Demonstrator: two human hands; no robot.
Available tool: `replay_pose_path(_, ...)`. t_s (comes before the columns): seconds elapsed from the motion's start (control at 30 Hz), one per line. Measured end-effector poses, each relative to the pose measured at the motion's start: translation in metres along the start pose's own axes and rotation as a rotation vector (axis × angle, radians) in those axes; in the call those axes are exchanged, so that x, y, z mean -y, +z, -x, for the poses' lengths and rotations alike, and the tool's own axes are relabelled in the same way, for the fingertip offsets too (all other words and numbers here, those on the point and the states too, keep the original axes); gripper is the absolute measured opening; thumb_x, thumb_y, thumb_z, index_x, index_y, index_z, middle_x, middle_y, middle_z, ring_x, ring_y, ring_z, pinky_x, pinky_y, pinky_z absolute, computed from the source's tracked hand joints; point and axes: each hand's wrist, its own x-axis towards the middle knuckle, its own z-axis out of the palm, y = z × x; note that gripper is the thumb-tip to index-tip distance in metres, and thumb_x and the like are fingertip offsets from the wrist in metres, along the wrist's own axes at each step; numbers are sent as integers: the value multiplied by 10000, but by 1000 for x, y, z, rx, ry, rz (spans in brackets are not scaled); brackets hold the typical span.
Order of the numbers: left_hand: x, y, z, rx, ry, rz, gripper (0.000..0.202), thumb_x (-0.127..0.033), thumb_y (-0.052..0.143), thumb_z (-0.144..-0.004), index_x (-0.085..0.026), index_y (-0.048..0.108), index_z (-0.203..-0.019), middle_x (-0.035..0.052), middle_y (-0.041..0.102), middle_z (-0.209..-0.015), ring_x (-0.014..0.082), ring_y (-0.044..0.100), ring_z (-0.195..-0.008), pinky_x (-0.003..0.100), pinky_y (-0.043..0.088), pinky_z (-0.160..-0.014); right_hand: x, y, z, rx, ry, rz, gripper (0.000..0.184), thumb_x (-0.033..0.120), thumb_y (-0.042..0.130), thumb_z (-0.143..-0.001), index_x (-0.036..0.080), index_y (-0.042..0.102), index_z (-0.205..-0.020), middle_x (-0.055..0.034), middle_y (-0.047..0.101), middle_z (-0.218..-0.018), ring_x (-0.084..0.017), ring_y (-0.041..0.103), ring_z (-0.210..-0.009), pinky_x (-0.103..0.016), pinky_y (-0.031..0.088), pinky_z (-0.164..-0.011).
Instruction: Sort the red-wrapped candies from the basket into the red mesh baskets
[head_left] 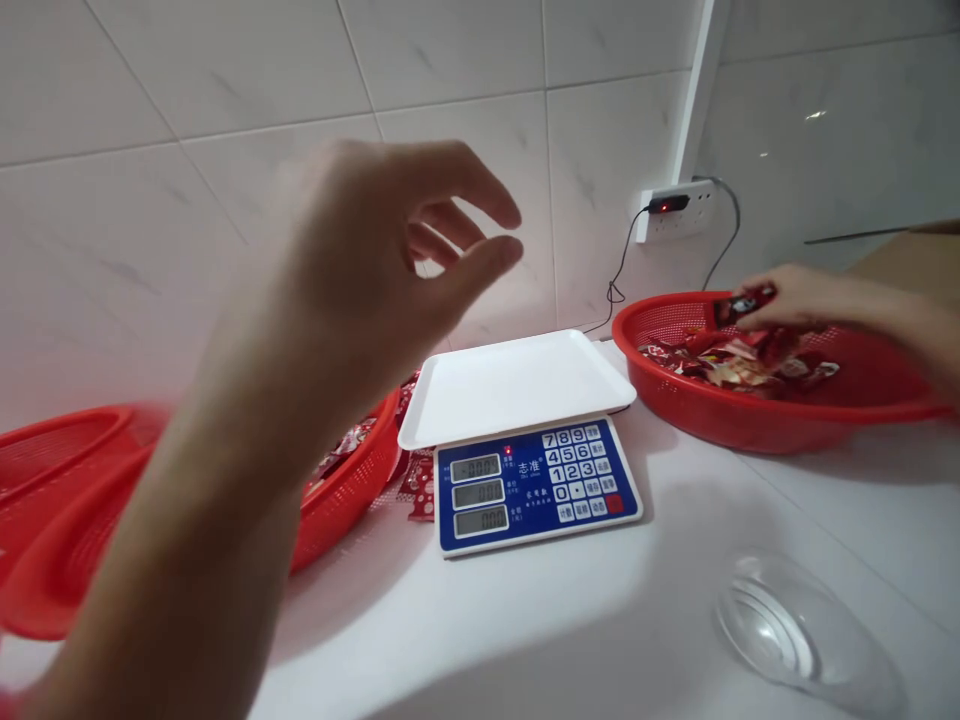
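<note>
Pinching a red packet (742, 303), long axis left-right, over the red basket (750, 425) at the surface's right edge, right hand (795, 295) is nearer; left hand (375, 270) raised, grip apart, empty.

White counter (525, 630): scale (536, 485) centre; right basket (750, 425), red; left baskets (352, 490), red; clear lid (806, 630) front right.

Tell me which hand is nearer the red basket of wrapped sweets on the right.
Right. The right hand is over that basket, pinching a red packet; the left hand is raised, empty, left of the scale, well apart from it.
</note>
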Motion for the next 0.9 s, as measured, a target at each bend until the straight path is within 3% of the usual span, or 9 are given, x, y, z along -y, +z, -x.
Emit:
replay_pose_path(0.07, -7, 0, 11, 3, -22, 16, 146, -344, 725, -879, -313, 758, -1018, -43, 758, -966, 175, 720, -858, 316, 628, -796, 37, 0, 9, -10, 92, -20, 92, 203, 695, -725, 232, 607, -722, 71, 519, -549, -103, 497, -519, -256, 414, -561)
replay_pose_path(0.13, -7, 3, 20, -26, -116, 78, 138, -364, 713, -884, -350, 750, -1016, -37, 763, -985, 227, 727, -921, 377, 644, -836, 77, 10, 21, -25, 63, -182, 115, 158, 699, -763, 201, 625, -840, 45, 576, -625, -103, 527, -555, -244, 386, -539)
replay_pose_path(0.23, 0, 14, 26, -113, -240, 179, 135, -343, 712, -877, -337, 745, -1008, -32, 767, -923, 230, 735, -919, 372, 647, -829, 126, 44, 34, 109, -138, -445, 154, 66, 695, -752, 171, 609, -826, 32, 589, -691, -93, 542, -607, -228, 432, -581)
replay_pose_path(0.33, 9, 22, 26, -127, -278, 206, 133, -322, 727, -852, -293, 751, -979, -35, 764, -861, 208, 740, -873, 339, 635, -804, 155, 87, 33, 220, -186, -496, 193, 61, 704, -736, 186, 600, -840, 32, 606, -718, -109, 565, -624, -227, 449, -574)
replay_pose_path(0.47, 19, 19, 26, -85, -310, 200, 163, -383, 724, -846, -306, 757, -986, -13, 765, -861, 244, 734, -892, 345, 622, -758, 172, 131, 29, 306, -237, -491, 189, 102, 697, -760, 205, 589, -877, 16, 645, -769, -150, 621, -699, -258, 491, -629)
replay_pose_path(0.6, 25, 15, 27, -60, -334, 186, 162, -407, 722, -858, -331, 755, -997, -3, 765, -890, 243, 723, -914, 337, 615, -768, 173, 150, 34, 347, -331, -299, 173, 191, 721, -801, 202, 647, -958, -15, 708, -929, -189, 653, -873, -317, 500, -825)
replay_pose_path(0.73, 26, 18, 27, -42, -317, 179, 119, -373, 712, -864, -323, 760, -961, -28, 756, -868, 205, 719, -877, 294, 614, -749, 166, 153, 35, 351, -340, -299, 199, 269, 697, -856, 213, 667, -1045, -42, 729, -1053, -222, 666, -978, -352, 490, -890)
replay_pose_path(0.9, 24, 21, 26, -9, -316, 168, 129, -359, 709, -870, -277, 768, -950, -30, 751, -831, 205, 728, -867, 263, 605, -748, 165, 132, 31, 403, -333, -484, 240, 427, 739, -817, 233, 635, -910, -49, 729, -1050, -256, 656, -1034, -408, 493, -951)
